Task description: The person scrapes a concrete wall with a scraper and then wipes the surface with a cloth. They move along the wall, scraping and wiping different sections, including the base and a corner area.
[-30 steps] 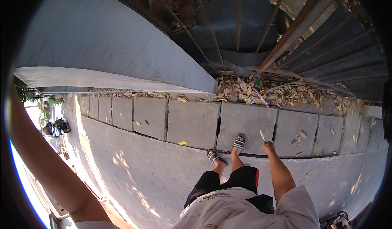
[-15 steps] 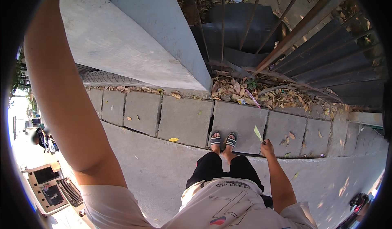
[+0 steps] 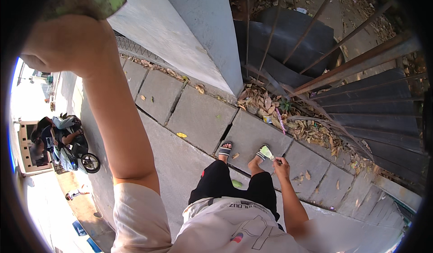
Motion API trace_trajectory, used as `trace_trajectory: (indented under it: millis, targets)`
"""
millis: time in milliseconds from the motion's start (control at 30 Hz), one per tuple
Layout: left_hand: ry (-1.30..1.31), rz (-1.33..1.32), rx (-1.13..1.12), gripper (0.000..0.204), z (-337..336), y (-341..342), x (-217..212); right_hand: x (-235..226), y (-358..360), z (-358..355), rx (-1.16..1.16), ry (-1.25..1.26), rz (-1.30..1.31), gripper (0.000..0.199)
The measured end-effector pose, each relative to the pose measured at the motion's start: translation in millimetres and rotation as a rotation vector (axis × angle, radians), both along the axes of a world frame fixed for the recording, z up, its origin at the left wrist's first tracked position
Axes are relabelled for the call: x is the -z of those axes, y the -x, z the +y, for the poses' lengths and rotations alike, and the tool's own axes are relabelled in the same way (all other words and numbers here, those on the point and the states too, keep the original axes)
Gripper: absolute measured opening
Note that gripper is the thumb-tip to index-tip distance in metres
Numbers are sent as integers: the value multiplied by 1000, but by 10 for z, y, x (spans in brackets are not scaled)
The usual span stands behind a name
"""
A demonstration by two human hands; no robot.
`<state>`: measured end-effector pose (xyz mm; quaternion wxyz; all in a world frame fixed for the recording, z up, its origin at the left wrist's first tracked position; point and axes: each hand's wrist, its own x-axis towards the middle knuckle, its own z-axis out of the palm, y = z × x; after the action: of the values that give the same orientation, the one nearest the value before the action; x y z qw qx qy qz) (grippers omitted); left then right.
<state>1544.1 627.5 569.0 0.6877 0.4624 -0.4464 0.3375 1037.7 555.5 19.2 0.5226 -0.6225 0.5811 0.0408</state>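
Note:
My left arm reaches up across the left side, and my left hand (image 3: 67, 41) is closed, with its fingers partly hidden. Against its knuckles shows a mottled green and brown thing (image 3: 88, 0), cut off by the picture's dark rim; its kind I cannot make out. Low on the right, by my right foot, my right hand (image 3: 282, 166) is closed round the dark handle of a scraper. The scraper's pale greenish, flat blade (image 3: 267, 152) points up and left, over my sandal (image 3: 260, 153).
A pale wall (image 3: 194, 32) rises ahead, beside a rusty barred gate (image 3: 356, 68) with dark sheets behind it. Dry leaves (image 3: 266, 99) lie along its foot. Gaps part the paving slabs (image 3: 198, 111). On the left, a motorbike (image 3: 74, 156) carries people; a green oval thing (image 3: 237, 183) lies between my legs.
My left hand has come into view with the mottled thing. The view has turned, my feet have moved apart, and the scraper shows its blade broader. A motorbike has appeared at the left.

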Motion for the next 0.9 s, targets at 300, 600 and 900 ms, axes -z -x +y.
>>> trace_trajectory:
  millis: [300, 600, 900]
  targets:
    - [-878, 217, -191, 8, 293, 1056, 2948, 299, -86, -1032, -111, -134, -81, 24]
    - [-715, -536, -204, 12, -615, 426, 3193, 991, -1379, -1311, -54, 12, -214, 27]
    - [-557, -721, -523, 17, -697, 6, 3656, 2565, -2398, -1293, 14, 24, -360, 24]
